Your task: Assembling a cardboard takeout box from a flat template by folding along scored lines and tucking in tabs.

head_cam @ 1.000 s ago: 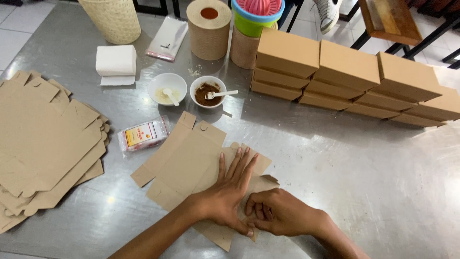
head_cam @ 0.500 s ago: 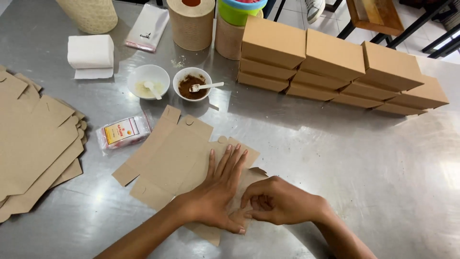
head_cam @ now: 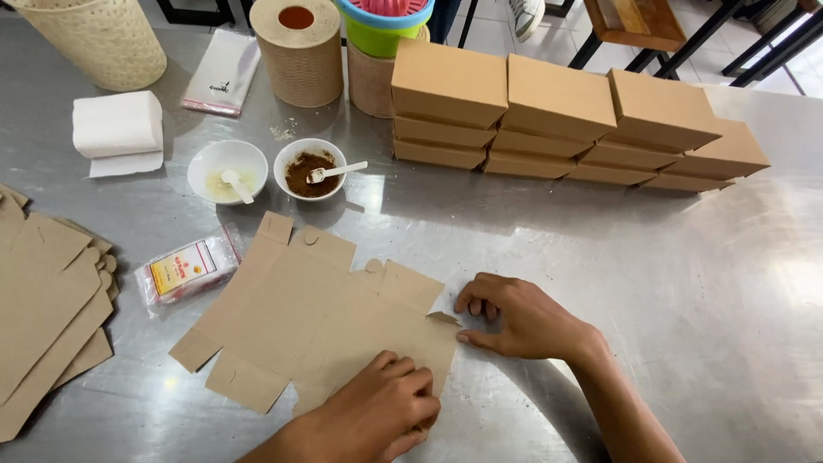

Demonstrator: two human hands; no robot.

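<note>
Comparing with half a second back, the left hand [head_cam: 381, 411] isn't flat and spread on the cardboard blank [head_cam: 309, 321] anymore; it's curled, pressing the lower edge. The right hand [head_cam: 519, 319] has slid to the blank's right edge, fingers pinching a small tab. That blank lies flat, brown, notched flaps, at lower centre of the steel table [head_cam: 669, 274]. Folded boxes [head_cam: 557, 120] are stacked upper right, two bowls [head_cam: 266, 170] upper left.

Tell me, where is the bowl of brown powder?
The bowl of brown powder sits left of centre on the metal table, beside the white bowl.
</note>
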